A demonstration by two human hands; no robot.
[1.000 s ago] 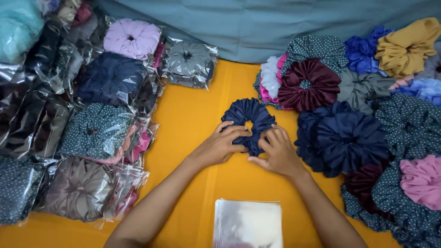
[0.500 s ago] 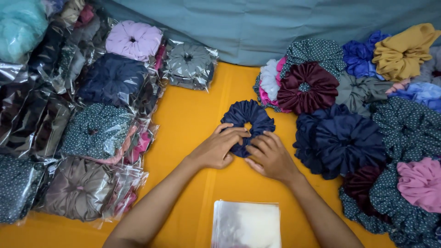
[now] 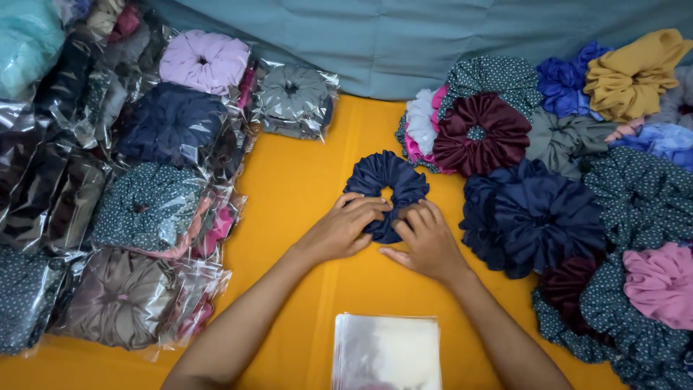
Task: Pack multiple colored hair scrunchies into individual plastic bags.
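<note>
The navy scrunchie [image 3: 386,189] lies flat on the orange table cover [image 3: 303,180], approx. in the middle, a bit toward the far side. Both hands press on its near edge. The left hand [image 3: 339,230] comes from the lower left; its fingers [image 3: 368,209] are bent and close together, the tips lie on the fabric near the centre hole. The right hand [image 3: 427,244] is just beside it; its fingers [image 3: 415,220] are curled narrow and pinch the fabric at the lower rim, the thumb points left, low to the table. The two hands almost touch each other over the scrunchie. I cannot tell if fabric is really gripped between the fingers or only pushed down.

Near the person, between the forearms, lies a stack of clear plastic bags [image 3: 388,352], flat.

On the left side are many scrunchies already packed in clear bags, e.g. a lilac one [image 3: 204,59], a grey one [image 3: 294,97], a dark blue one [image 3: 167,123] and a dotted green one [image 3: 144,206].

On the right side is a loose pile w/o bags: a maroon scrunchie [image 3: 478,133], a big navy one [image 3: 538,217] just beside the right hand, a mustard one [image 3: 632,72], a pink one [image 3: 660,283].

Behind all hangs a grey-blue cloth [image 3: 433,36].
</note>
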